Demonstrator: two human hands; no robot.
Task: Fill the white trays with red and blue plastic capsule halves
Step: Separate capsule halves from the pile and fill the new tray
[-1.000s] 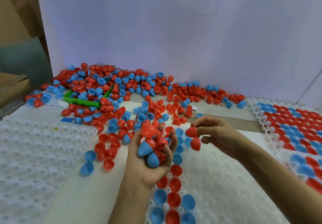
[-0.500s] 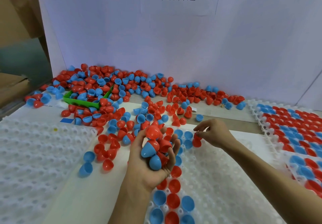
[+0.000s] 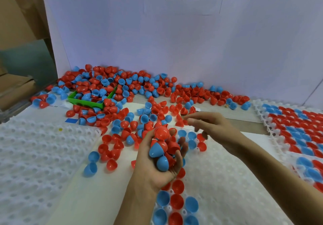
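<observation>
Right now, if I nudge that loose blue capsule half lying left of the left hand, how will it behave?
The blue capsule half is a rounded dome on flat white board, so it would probably rock or roll away. It looks thin and hollow, likely very light. Its glossy plastic may slip between fingertips.

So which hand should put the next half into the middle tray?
The right hand: it hovers free over the middle tray, while the left hand holds a bunch of capsule halves.

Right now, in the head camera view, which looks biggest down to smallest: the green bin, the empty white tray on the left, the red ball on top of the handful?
1. Empty white tray
2. Green bin
3. Red ball
</observation>
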